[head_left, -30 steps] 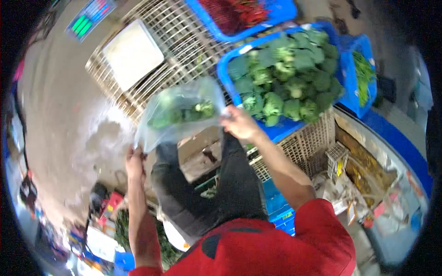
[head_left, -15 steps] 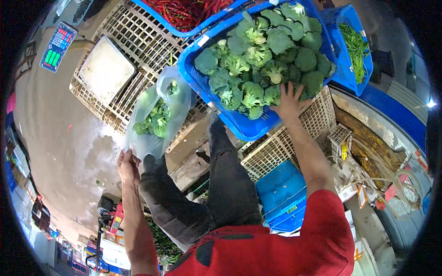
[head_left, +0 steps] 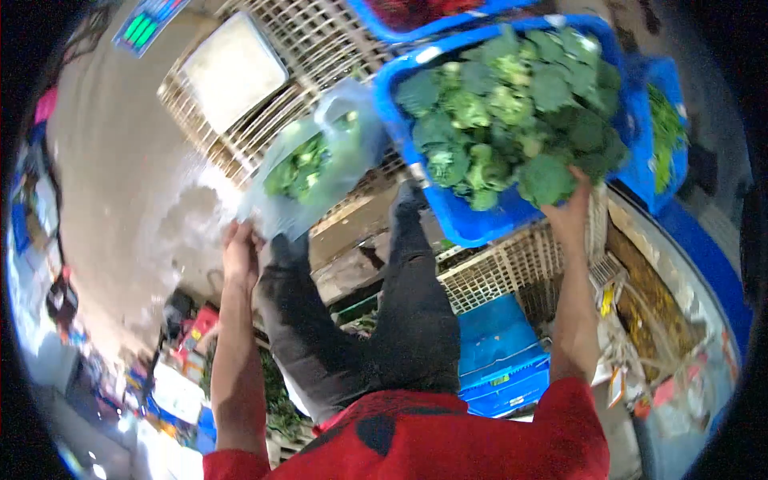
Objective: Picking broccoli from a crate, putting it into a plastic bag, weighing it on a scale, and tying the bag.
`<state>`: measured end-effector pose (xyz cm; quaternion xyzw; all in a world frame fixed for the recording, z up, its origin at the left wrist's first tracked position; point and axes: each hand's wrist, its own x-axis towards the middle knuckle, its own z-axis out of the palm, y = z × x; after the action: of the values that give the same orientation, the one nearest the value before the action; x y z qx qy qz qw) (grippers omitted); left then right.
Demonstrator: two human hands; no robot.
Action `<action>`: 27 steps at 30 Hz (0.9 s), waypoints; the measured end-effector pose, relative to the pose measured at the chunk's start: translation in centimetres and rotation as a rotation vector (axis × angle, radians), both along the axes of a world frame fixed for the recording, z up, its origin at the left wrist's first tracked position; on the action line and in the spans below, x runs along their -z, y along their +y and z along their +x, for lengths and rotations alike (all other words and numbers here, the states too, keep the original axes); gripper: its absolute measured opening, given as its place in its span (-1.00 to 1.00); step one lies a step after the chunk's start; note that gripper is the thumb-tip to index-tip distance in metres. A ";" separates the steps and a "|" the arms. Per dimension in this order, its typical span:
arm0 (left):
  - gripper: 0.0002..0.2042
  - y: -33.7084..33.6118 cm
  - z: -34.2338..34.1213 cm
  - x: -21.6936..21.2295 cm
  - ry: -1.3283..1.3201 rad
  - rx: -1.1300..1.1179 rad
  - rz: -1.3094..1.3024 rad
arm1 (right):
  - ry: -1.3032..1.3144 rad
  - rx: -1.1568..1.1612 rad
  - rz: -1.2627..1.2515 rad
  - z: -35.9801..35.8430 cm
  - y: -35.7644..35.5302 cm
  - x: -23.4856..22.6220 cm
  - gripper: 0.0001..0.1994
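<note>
Head view: I read my right hand [head_left: 570, 214] grasping a broccoli head [head_left: 547, 178] at the blue crate [head_left: 480, 224] front edge, left hand [head_left: 240, 250] clenched on the clear bag [head_left: 308, 172] beside that crate; lifting needs a firm grip.

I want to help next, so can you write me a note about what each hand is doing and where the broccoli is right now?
Left hand: shut on the plastic bag, held up beside the blue crate.
Right hand: fingers closing on a broccoli head at the near edge of the crate; it looks gripped, still resting on the heap.
Things: the crate sits on white lattice baskets, piled with broccoli.
Done: some broccoli is already in the bag.
Left: the head under the right hand is not yet in the bag.
</note>
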<state>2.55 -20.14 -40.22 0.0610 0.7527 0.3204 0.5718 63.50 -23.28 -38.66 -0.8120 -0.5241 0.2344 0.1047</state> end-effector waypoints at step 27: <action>-0.64 -0.5 0.3 1.9 -0.295 -0.074 0.144 | -0.331 -0.376 -0.514 -11.3 1.4 9.5 0.14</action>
<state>2.85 -20.61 -42.13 0.0265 0.6374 0.4000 0.6581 52.17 -21.92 -48.11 -0.7283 -0.5981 0.2389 -0.2340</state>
